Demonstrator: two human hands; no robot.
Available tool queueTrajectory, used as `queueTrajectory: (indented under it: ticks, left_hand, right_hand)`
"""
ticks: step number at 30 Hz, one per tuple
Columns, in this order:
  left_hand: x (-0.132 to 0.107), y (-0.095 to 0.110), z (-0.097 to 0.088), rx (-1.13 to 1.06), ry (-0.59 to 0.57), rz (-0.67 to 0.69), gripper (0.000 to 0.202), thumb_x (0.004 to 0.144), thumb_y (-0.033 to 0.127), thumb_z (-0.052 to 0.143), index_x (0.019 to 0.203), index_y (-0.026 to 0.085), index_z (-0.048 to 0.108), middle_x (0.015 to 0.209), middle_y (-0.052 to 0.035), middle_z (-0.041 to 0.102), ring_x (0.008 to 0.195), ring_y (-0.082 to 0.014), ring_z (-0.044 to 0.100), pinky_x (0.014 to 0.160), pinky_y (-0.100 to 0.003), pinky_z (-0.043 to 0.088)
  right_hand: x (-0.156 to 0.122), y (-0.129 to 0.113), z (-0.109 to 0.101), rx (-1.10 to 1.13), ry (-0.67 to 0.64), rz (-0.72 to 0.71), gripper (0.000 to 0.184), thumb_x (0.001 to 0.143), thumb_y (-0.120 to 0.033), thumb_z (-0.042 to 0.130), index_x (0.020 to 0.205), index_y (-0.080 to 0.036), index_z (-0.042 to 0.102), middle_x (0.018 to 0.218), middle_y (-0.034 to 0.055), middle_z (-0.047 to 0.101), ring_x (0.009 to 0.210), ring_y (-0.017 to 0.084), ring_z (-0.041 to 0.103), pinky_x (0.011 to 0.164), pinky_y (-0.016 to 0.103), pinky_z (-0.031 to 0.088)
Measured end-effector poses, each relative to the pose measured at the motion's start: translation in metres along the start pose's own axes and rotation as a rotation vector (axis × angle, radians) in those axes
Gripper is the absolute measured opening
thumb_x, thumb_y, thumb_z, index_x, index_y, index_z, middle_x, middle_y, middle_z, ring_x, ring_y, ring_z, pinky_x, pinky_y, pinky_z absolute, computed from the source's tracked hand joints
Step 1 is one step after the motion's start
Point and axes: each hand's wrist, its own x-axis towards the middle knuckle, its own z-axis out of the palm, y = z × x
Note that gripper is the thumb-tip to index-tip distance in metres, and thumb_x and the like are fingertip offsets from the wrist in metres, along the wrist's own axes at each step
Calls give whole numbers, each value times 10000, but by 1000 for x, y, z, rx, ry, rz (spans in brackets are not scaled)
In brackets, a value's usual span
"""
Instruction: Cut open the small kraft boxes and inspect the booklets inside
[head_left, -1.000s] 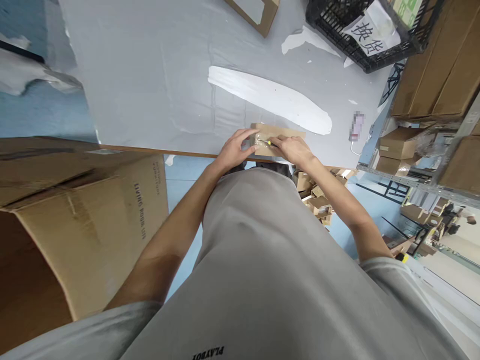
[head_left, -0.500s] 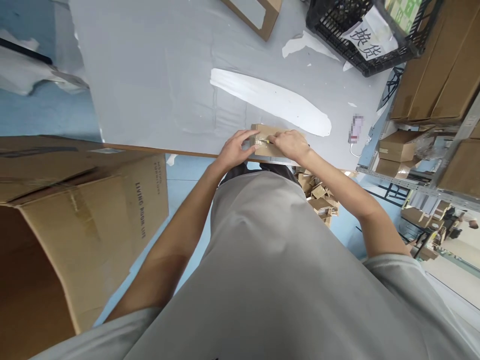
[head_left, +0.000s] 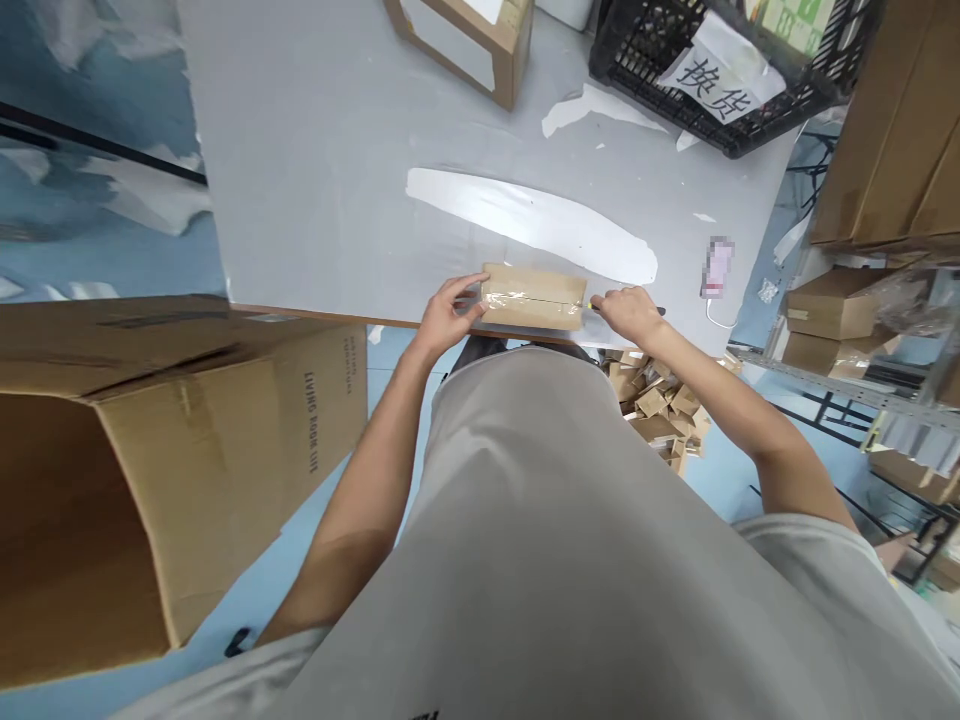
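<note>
A small taped cardboard box (head_left: 534, 297) lies at the table's near edge, a dark slit line running along its shiny tape. My left hand (head_left: 448, 318) grips the left end of this box, thumb at the near side and fingers at the far side. Just off the right end, my right hand (head_left: 628, 314) is closed around a slim utility knife (head_left: 592, 306). A yellow bit of the knife shows by the fingertips and a dark end sticks out behind the hand; most of it is hidden.
Beyond the box a long white strip (head_left: 532, 218) lies on the grey table (head_left: 300, 180). A larger carton (head_left: 495, 60) and a black crate (head_left: 667, 90) stand at the back. A phone (head_left: 718, 268) is at the right. A big open carton (head_left: 247, 430) stands on the left.
My right hand has moved right with the knife, from over the box to past its right end, uncovering the tape. My left hand stays at the left end.
</note>
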Motion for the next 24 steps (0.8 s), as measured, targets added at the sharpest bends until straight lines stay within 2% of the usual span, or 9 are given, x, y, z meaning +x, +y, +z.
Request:
queueTrajectory:
  ticks: [4,9,11,14,16,19,21,24]
  left_hand:
    - [-2,-5,7,-26,80,-60,697,940,632,787,1533,272,727,1626,-144,682,1282,-319,761,1109,-490,664]
    - [-9,-11,2,-9,198,-78,775,890,768,828,1483,274,751,1611,-151,701,1451,-372,692,1162,-504,644]
    - [-13,-14,-1,-16,254,-99,795,889,787,824,1499,284,739,1616,-150,698,1486,-376,671,1185,-515,633]
    - [-16,-17,-4,-36,299,-149,782,909,762,805,1540,310,712,1599,-145,707,1478,-361,682,1199,-531,627]
    - [-15,-16,-5,-31,308,-178,773,903,742,805,1545,323,711,1584,-141,718,1458,-355,698,1200,-532,626]
    - [-14,-12,-7,-8,332,-214,778,895,750,788,1548,333,718,1570,-138,732,1446,-361,710,1171,-523,637]
    - [-14,-10,-9,-10,354,-244,792,910,772,748,1579,351,697,1566,-136,738,1422,-357,728,1126,-513,657]
    - [-14,-13,-17,-26,376,-276,838,923,804,693,1634,364,649,1567,-148,739,1368,-342,761,1073,-503,678]
  right_hand:
    - [6,9,18,107,49,-49,458,1214,-274,381,1562,-170,660,1375,250,794,1222,360,780,946,429,515]
    - [-5,30,58,285,183,-23,424,1231,-368,412,1539,-235,673,1383,191,802,1221,326,772,929,374,521]
    - [-6,39,78,448,271,31,390,1230,-394,445,1479,-256,710,1335,156,832,1192,314,785,911,344,526]
    - [8,43,107,829,380,110,364,1207,-465,517,1238,-224,787,1104,100,872,1031,284,814,839,296,533]
    - [28,36,121,1134,398,144,388,1149,-540,614,1084,-199,787,954,59,845,838,239,801,748,272,541]
    - [60,15,129,1516,348,172,386,983,-580,817,982,-198,763,838,-7,778,606,162,716,619,254,545]
    - [75,-1,127,1656,311,177,396,879,-558,915,929,-207,740,773,-43,732,542,129,670,577,242,547]
    - [84,-20,117,1738,297,155,441,804,-559,979,882,-212,719,707,-73,683,517,106,644,545,218,538]
